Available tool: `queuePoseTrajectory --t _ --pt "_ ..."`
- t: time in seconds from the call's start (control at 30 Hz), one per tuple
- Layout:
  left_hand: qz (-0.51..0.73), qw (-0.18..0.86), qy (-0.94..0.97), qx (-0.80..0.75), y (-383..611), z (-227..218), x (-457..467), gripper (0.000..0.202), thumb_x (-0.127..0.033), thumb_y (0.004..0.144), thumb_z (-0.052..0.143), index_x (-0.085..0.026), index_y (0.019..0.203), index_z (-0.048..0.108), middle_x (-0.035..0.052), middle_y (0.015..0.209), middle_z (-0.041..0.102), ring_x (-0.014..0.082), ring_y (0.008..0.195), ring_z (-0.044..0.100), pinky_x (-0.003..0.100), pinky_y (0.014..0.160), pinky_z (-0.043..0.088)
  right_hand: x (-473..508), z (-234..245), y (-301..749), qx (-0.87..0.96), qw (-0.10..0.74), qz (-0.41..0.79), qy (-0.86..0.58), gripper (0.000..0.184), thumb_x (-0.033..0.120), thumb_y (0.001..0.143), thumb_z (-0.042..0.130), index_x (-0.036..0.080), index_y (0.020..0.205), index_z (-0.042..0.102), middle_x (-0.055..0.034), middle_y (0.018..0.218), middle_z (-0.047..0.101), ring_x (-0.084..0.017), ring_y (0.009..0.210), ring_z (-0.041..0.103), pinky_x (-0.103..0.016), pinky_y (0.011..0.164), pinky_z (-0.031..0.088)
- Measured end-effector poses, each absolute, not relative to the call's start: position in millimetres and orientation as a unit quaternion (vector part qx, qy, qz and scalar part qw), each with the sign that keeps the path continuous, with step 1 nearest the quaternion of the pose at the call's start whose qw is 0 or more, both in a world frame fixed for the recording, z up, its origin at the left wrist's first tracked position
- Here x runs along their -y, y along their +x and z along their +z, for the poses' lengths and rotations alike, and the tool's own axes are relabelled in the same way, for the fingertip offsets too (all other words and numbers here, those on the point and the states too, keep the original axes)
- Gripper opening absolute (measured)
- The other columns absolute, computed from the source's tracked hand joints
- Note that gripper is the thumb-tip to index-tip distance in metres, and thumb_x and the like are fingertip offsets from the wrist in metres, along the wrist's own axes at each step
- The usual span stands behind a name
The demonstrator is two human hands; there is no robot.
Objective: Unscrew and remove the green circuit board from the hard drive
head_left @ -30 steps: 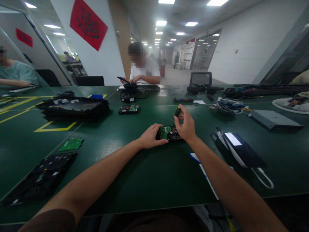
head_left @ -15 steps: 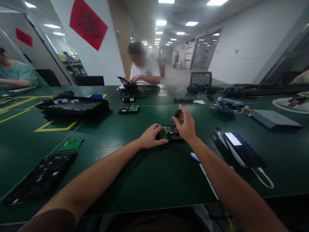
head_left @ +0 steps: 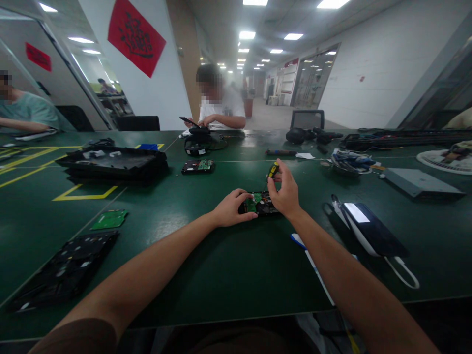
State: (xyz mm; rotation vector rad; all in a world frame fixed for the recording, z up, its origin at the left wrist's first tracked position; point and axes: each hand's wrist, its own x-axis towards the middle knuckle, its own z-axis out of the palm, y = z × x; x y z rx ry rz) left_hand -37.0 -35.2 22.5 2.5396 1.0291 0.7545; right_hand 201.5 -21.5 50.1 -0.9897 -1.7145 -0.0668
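Note:
A black hard drive (head_left: 262, 205) with a green circuit board on top lies on the green table (head_left: 221, 265) in front of me. My left hand (head_left: 230, 208) grips its left end, fingers curled round the edge. My right hand (head_left: 284, 192) is closed round a small screwdriver (head_left: 273, 170) with a yellow and black handle, held upright over the drive's right part. The screwdriver's tip is hidden behind my fingers.
A second hard drive (head_left: 198, 166) lies further back. Black trays (head_left: 112, 164) are stacked at the left; a green circuit board (head_left: 109, 220) and a black panel (head_left: 66, 270) lie nearer. A dark phone-like device (head_left: 368, 228) with a cord lies at the right. A person (head_left: 219, 103) sits opposite.
My right hand's fingers have turned round the screwdriver handle, which now shows its yellow side. The left hand and the drive have stayed in place.

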Motion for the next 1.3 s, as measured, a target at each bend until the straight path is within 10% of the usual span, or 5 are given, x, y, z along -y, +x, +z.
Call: queuePoseTrajectory --t 1.3 --pt "0.263 0.146 0.884 -0.357 -36.6 22.0 35.1 0.075 -0.069 0.084 0.070 -0.024 0.142 0.057 0.0160 0.138 0.055 0.0342 0.126 0.058 0.052 0.108 0.050 24.4 54.7 201.1 0.723 0.552 -0.051 -0.413 0.058 0.030 0.097 0.060 0.027 0.152 0.040 -0.0136 0.135 0.059 -0.026 0.100 0.068 -0.048 0.084 0.065"
